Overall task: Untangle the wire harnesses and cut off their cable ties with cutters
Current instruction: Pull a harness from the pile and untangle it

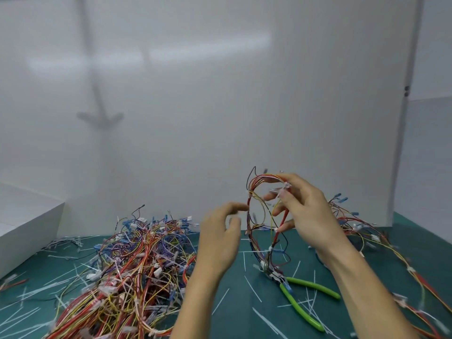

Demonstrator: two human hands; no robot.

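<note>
Pinching the wire harness (270,250) by its top, the right hand (305,211) lifts it off the green mat (247,321) so the loop hangs open. The left hand (220,238) curls beside it, blurred, grip unclear. Green-handled cutters (293,302) lie just below, within reach, and the tangled pile (137,265) waits on the left.

Green cutters (308,299); teal mat (234,304)

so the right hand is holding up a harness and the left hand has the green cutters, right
No. The green cutters lie on the mat by the lower end of the harness, not in the left hand, as the head view shows. The right hand does hold up the harness.
</note>
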